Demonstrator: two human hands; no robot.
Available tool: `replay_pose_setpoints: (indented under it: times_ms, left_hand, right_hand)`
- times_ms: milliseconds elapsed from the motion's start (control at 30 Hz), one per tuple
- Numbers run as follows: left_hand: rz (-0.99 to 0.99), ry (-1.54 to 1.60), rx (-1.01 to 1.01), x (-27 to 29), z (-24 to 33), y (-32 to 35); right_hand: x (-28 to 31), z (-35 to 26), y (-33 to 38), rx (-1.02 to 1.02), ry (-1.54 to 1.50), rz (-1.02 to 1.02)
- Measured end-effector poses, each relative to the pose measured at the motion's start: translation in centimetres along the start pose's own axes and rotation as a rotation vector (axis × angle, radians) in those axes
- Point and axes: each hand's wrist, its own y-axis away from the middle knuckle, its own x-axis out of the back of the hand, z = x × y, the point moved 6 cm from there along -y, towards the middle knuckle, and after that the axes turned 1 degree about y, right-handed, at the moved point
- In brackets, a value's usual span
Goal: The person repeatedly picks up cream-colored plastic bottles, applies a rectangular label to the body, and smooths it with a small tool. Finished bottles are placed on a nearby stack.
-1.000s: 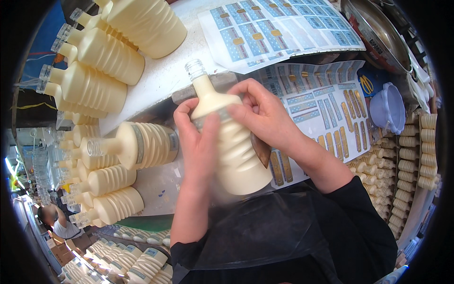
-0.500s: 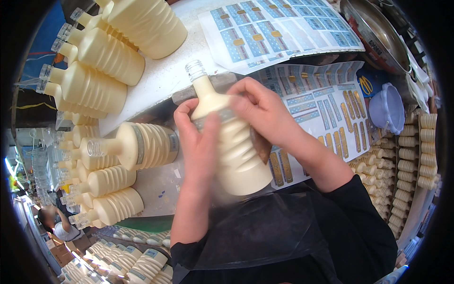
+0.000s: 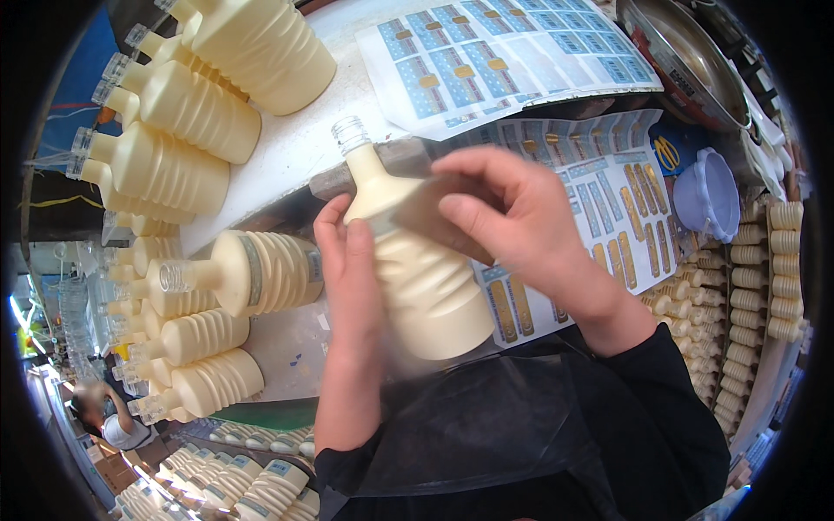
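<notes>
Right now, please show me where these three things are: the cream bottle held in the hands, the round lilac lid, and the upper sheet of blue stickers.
cream bottle [image 3: 430, 291], head view, ribbed body
lilac lid [image 3: 708, 195], head view, inner face
sticker sheet [image 3: 495, 52], head view, middle

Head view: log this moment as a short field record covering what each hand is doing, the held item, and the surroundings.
left hand: steadies the ribbed cream plastic bottle along its left side
right hand: presses a brownish label strip onto the bottle's shoulder
bottle cap: clear, pointing away
work surface: white table with blue sticker sheets
left of hands: more cream bottles lying on their sides
</notes>
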Motion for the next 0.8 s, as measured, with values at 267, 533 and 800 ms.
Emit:
replay_pose_setpoints:
  times_ms: [267,533,800]
  left_hand:
    - [-0.126,0.499,0.260,0.8,-3.5,0.6]
    - [-0.080,0.208,0.091,0.7,-0.5,1.3]
    - [-0.035,0.209,0.056,1.9,-0.4,0.1]
  right_hand:
    - [-1.1,-3.4,2.7,0.883,0.622,0.156]
    - [2.0,0.9,-0.5,0.163,0.155,0.118]
    - [-2.7,4.9,-1.5,-0.247,0.063,-0.105]
